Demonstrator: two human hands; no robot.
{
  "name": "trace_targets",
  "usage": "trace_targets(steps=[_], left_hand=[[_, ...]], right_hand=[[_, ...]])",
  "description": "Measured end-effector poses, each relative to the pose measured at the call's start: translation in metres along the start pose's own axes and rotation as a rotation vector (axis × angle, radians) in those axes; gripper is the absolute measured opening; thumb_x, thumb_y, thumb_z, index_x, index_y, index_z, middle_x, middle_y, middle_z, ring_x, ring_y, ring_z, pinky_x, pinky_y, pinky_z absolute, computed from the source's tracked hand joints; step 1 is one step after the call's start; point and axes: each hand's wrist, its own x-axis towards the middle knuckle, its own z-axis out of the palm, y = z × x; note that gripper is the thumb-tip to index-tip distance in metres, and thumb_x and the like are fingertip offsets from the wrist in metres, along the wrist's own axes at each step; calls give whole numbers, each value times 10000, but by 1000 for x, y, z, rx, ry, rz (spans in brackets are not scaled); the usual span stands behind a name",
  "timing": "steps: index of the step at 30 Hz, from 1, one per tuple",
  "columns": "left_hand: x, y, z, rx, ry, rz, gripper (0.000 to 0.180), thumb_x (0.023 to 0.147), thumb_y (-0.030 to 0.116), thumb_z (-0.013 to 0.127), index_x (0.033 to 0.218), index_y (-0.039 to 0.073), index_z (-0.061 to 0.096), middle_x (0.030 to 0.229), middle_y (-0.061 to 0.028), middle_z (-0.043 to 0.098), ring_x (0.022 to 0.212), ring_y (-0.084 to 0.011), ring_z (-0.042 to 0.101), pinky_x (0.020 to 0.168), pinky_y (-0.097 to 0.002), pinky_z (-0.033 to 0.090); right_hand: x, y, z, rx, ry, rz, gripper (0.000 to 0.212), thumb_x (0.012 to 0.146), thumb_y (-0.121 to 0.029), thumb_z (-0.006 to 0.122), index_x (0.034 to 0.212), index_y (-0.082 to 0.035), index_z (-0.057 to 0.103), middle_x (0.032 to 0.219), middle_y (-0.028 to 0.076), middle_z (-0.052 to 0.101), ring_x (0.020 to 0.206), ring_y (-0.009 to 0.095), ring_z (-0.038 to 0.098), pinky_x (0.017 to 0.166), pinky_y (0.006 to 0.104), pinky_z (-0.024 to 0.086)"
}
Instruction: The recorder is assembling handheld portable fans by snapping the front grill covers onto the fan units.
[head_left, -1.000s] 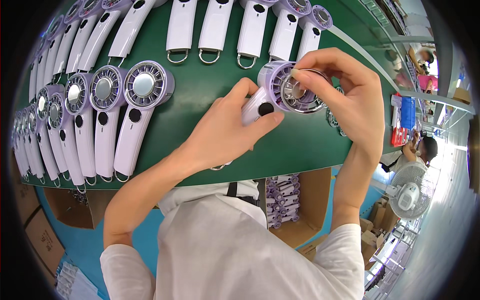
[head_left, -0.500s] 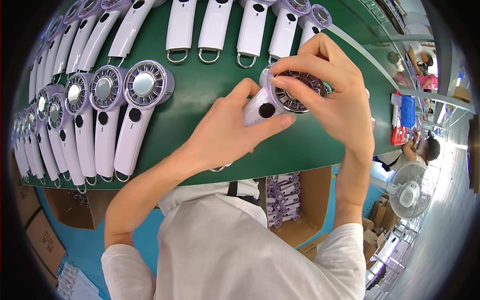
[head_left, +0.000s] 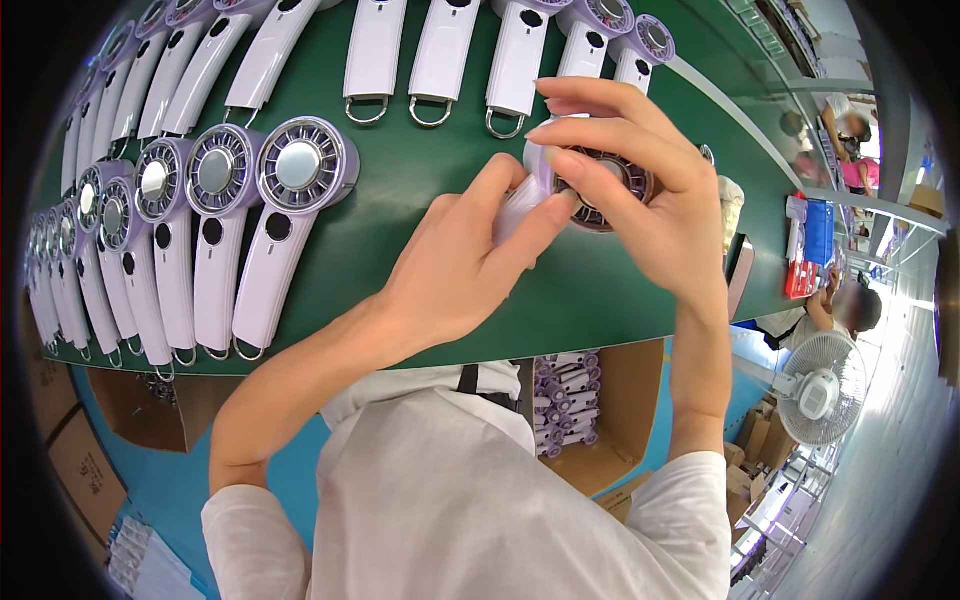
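Note:
Near the middle of the table's front part, a white and lilac handheld fan (head_left: 513,208) is between my hands. My left hand (head_left: 440,255) is closed around its handle, with the thumb lying up by the fan head. Over the round head (head_left: 603,216), which has a dark grille and shiny rim, my right hand (head_left: 655,190) is bent, thumb and fingers at its edge. The right fingers hide much of the head, and the left thumb covers the handle's upper part. A finished-looking fan of the same kind (head_left: 300,168) lies to the left.
Rows of similar handheld fans (head_left: 215,172) lie on the green table (head_left: 400,200), left and far. Below the edge, a cardboard box (head_left: 630,420) holds more fans. A blue bin (head_left: 818,232) and a standing fan (head_left: 818,390) are at right, near another person (head_left: 835,305).
My left thumb has shifted up toward the fan head, covering the dark oval on the handle. My right fingers have straightened and spread slightly. The view has shifted a little.

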Motion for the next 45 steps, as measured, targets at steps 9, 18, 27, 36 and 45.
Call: trace_targets(steps=[9,18,27,36,45], left_hand=[[-1,2,-6,34,11,37,384,999,377,543,952,2,474,645,-101,589,548,-158,556,518,-331,422],[6,0,-13,135,40,62,373,995,362,549,982,-6,492,652,-130,618,574,-229,623,534,-355,454],[-17,3,-1,400,165,199,635,857,478,690,1178,-13,446,1064,-292,625,881,-445,646,747,-524,508],[-82,60,-90,815,730,302,652,845,364,731,1301,22,415,1072,-206,627,802,-382,687,658,-444,548],[-127,110,-409,1251,1292,159,577,899,477,637,1177,-19,546,981,-234,674,902,-357,661,793,-430,507]], right_hand=[[-15,7,-27,356,-42,227,741,839,-97,740,1478,-62,366,1391,177,497,1251,250,528,1063,389,406],[-15,17,-19,443,-183,373,678,835,-68,753,1434,-62,437,1347,114,541,1206,189,551,1030,330,443],[-25,10,-20,401,1,438,783,768,-294,760,1405,44,456,1356,132,521,1233,207,513,1059,333,386],[7,-6,-15,369,76,134,667,894,-350,647,1385,55,448,1242,198,561,1019,239,641,1007,403,432],[-15,66,-23,520,403,420,263,1016,-147,507,1198,34,562,1132,113,590,873,135,604,908,295,452]])
